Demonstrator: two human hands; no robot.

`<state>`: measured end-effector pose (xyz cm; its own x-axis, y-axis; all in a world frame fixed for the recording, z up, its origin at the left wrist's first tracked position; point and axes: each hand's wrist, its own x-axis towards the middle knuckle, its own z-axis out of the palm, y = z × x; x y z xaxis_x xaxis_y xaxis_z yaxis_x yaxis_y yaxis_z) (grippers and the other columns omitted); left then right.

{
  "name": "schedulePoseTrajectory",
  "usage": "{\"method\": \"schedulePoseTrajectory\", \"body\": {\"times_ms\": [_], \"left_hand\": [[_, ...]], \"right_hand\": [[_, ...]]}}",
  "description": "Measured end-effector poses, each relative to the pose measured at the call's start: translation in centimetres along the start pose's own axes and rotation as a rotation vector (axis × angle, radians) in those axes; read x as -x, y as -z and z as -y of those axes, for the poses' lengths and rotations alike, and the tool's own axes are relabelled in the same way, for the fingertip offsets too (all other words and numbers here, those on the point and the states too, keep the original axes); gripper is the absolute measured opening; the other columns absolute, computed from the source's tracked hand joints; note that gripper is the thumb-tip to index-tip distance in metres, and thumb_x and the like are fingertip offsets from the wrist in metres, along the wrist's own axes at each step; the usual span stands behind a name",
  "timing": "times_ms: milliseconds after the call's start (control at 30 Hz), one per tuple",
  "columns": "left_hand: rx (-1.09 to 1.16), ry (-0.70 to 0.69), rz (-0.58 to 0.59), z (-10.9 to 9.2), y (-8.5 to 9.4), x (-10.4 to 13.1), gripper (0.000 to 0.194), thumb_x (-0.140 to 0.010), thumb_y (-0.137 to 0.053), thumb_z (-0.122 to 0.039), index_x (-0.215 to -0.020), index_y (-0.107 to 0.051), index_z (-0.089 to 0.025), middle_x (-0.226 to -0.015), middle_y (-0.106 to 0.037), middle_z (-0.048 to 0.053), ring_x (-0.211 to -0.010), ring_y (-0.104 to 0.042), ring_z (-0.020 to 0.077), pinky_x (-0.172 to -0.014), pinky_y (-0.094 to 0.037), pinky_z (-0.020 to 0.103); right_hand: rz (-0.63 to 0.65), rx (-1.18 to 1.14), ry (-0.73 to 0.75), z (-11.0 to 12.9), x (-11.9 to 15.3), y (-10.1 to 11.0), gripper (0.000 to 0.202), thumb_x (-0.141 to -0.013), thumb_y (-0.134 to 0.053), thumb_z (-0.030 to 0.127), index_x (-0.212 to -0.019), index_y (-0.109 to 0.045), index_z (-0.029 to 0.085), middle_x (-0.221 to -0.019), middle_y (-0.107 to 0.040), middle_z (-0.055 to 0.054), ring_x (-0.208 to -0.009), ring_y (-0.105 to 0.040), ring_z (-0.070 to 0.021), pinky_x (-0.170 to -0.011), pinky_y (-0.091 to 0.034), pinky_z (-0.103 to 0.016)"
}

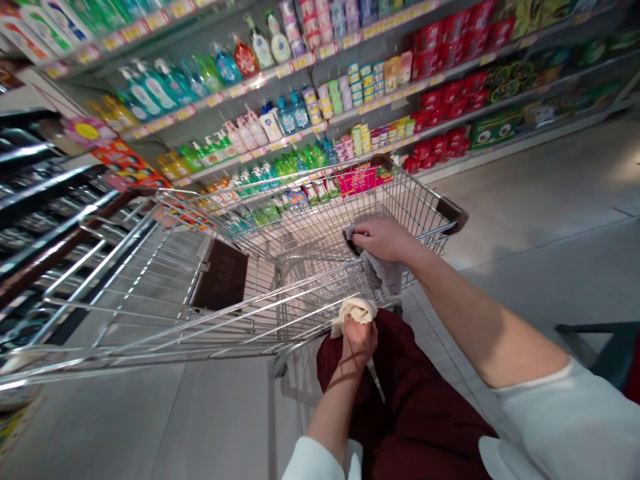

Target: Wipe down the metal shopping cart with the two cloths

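A wire shopping cart [320,283] stands in front of me. My right hand [383,239] reaches over the cart's near side rail, its fingers closed on a grey cloth [383,272] that hangs down along the wire side. Something dark shows under those fingers, too small to make out. Lower down, close to my knees, my left hand [360,340] is wrapped round a cream cloth [354,311] beside the cart's near side.
Shelves [270,80] of pump bottles, jars and red packs run behind the cart. A dark rack [50,220] stands at the left. The cart's brown corner bumper [453,215] juts out at the right. A dark green object [607,347] is at the right edge.
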<state>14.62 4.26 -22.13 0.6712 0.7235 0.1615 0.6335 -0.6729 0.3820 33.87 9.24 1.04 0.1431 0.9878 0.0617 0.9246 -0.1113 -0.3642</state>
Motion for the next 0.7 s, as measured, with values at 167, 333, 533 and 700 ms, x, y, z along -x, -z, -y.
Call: {"method": "schedulePoseTrajectory", "body": {"times_ms": [167,333,533,700], "left_hand": [[-0.024,-0.074,-0.047,-1.5,1.1,-1.6,0.03,-0.09,-0.05,-0.025,-0.116,-0.063,-0.017,-0.113,-0.065,0.016,-0.113,-0.057,0.0301,-0.109,-0.033,0.051],[-0.027,-0.092,-0.046,-1.9,0.2,-2.1,0.02,-0.085,-0.054,-0.018,-0.1,-0.067,-0.017,-0.1,-0.069,0.014,-0.1,-0.062,0.0274,-0.095,-0.045,0.044],[-0.142,-0.001,-0.516,-5.3,11.1,-1.3,0.022,-0.089,-0.055,-0.034,-0.071,-0.057,-0.023,-0.065,-0.058,0.002,-0.068,-0.053,0.0199,-0.073,-0.041,0.035],[-0.329,0.241,-0.731,-6.2,21.2,-4.9,0.014,-0.086,-0.052,-0.032,-0.079,-0.056,-0.022,-0.085,-0.058,0.008,-0.089,-0.053,0.0251,-0.081,-0.041,0.036]], "right_hand": [[-0.004,-0.007,0.0,0.0,0.0,0.0,0.038,-0.09,-0.04,0.045,-0.099,-0.072,0.027,-0.102,-0.072,-0.005,-0.087,-0.06,-0.0218,-0.065,-0.036,-0.029],[-0.009,-0.036,-0.002,0.1,0.1,0.2,0.035,-0.089,-0.042,0.044,-0.097,-0.072,0.027,-0.102,-0.071,-0.004,-0.085,-0.06,-0.0207,-0.063,-0.035,-0.028],[-0.087,-0.083,0.009,0.1,-0.1,-0.1,0.033,-0.088,-0.044,0.043,-0.089,-0.072,0.025,-0.091,-0.071,-0.003,-0.077,-0.057,-0.0184,-0.061,-0.032,-0.028],[-0.373,-0.15,0.033,0.0,0.7,-1.5,0.022,-0.086,-0.05,0.037,-0.088,-0.068,0.025,-0.085,-0.068,-0.002,-0.075,-0.056,-0.0182,-0.064,-0.037,-0.029]]}}
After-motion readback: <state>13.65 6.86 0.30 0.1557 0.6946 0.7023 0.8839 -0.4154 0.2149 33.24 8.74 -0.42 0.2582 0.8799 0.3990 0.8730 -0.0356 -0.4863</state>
